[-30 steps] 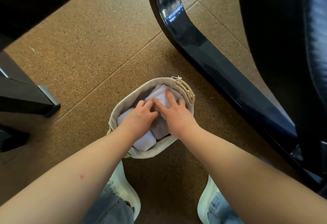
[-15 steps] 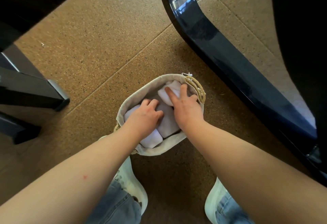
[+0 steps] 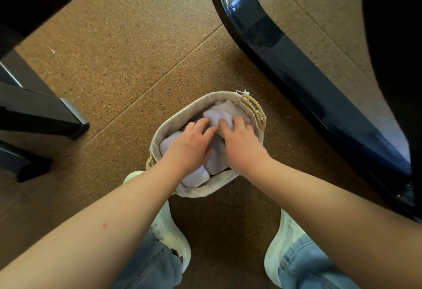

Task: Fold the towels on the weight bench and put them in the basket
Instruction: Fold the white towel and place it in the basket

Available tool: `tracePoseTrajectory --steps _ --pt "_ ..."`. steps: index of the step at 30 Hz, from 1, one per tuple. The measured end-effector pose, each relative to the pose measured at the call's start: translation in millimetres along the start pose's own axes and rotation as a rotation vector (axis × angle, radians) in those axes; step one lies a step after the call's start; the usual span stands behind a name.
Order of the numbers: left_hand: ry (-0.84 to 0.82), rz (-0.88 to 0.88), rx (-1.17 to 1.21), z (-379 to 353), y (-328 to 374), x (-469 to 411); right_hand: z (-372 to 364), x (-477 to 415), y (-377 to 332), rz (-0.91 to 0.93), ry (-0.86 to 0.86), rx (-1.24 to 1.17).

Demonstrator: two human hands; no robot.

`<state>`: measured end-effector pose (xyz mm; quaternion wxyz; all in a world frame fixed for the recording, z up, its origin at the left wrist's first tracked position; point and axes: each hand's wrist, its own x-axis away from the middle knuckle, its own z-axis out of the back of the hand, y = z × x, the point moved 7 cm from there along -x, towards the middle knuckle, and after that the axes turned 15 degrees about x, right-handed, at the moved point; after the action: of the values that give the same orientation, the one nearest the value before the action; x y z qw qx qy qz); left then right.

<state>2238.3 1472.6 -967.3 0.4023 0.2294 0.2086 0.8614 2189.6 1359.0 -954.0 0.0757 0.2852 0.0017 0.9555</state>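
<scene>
A small woven basket (image 3: 180, 117) with a beige cloth liner stands on the floor between my feet. Folded white towels lie packed inside it: one at the far end (image 3: 225, 110), one in the middle (image 3: 215, 158) and one at the near end (image 3: 196, 178). My left hand (image 3: 190, 145) lies flat on the towels with its fingers spread, the fingertips pushed down beside the far towel. My right hand (image 3: 242, 142) is over the right side of the basket, its fingers curled into the far towel. Both hands hide much of the towels.
The floor is brown cork tile. A glossy dark blue bench frame (image 3: 296, 72) runs diagonally close to the basket's right, with black padding (image 3: 392, 37) beyond it. Black equipment legs (image 3: 45, 115) stand at the left. My white shoes (image 3: 171, 227) (image 3: 285, 243) are just behind the basket.
My right hand has drawn back from the far rim and its fingers have curled into the far towel. My left hand's fingers have stretched forward. The basket has stayed in place.
</scene>
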Motion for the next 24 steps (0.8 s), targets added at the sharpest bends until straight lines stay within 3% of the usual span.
tracePoseTrajectory --steps 3,8,10,14,24 --pt "-0.055 0.054 -0.028 -5 -1 -7 -16 2 -2 -0.08 -0.166 -0.166" --pt "-0.235 0.15 -0.106 -12 -6 -32 -15 -7 -13 -0.037 -0.252 -0.132" --pt "-0.318 0.128 -0.142 -13 -5 -44 -19 -22 -7 -0.069 -0.23 -0.096" --pt "-0.363 0.136 -0.199 -15 -4 -41 -2 -30 -5 -0.035 0.016 0.08" --pt "-0.298 0.217 -0.185 -20 -5 -10 3 -50 -5 0.176 -0.096 0.285"
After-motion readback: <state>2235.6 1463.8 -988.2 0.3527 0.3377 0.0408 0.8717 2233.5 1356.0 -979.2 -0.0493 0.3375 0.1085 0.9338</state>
